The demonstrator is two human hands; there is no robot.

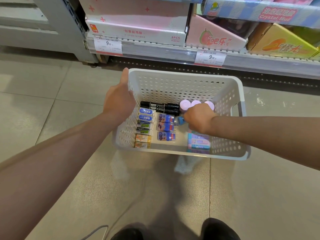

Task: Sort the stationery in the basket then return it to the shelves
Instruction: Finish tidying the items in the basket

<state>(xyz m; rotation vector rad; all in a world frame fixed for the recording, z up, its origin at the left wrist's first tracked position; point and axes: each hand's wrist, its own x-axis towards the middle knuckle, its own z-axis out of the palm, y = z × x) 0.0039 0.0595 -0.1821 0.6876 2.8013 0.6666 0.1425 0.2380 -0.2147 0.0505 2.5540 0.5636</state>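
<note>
The white perforated basket (181, 87) sits on the tiled floor (43, 118) just in front of the bottom shelf (173, 54), its long axis running left to right. Inside, the stationery lies in rows: two black markers (159, 108) side by side at the back, long axes left to right; down the left wall a column of small erasers (144, 129) — blue-labelled ones at the back, then green-and-black ones printed "30%", then orange ones nearest the camera; beside them a column of three purple-and-blue packs (165, 127); at the back right three lilac round lids (185, 104); and at the front right a stack of pink-and-blue boxes (198, 142). The right hand (199, 118) reaches down into the basket with its fingers curled around a small blue item (181, 120), only part of which shows. The left hand (119, 101) grips the basket's left rim, thumb pointing up along the outside corner, fingers hidden behind the wall. On the shelf stand a white-and-pink box (138, 32) marked "6PCS", a pink display box (214, 37) with a fruit picture, a yellow box (280, 44) and, above, a blue box (259, 13) reading "Crystal Mud". Two price tags (108, 45) on the shelf edge read "9.90". Black shoes (220, 229) show at the bottom edge
</note>
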